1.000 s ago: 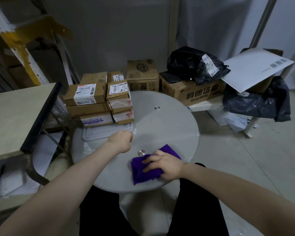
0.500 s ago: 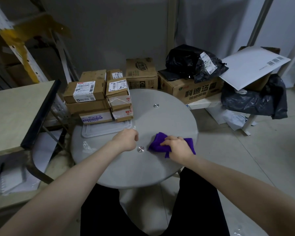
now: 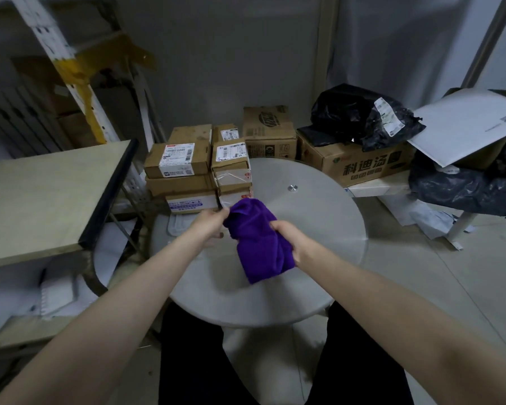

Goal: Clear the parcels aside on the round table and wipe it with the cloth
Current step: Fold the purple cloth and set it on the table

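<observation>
A purple cloth (image 3: 259, 241) hangs bunched above the round grey table (image 3: 319, 229), lifted off its surface. My left hand (image 3: 209, 222) pinches the cloth's upper left corner. My right hand (image 3: 287, 238) grips its right side. Stacked cardboard parcels (image 3: 197, 176) with white labels stand on the table's far left part, next to a flat clear plastic package (image 3: 181, 226) lying at the left edge.
A beige desk (image 3: 41, 197) with a dark edge stands close on the left. Behind the table sit larger cardboard boxes (image 3: 354, 165), black plastic bags (image 3: 362, 118) and a white mailer (image 3: 465, 127). Papers lie on the floor at left and right.
The cloth was pressed flat on the table under my right hand; now both hands hold it raised above the table. My left hand moved from the table over to the cloth.
</observation>
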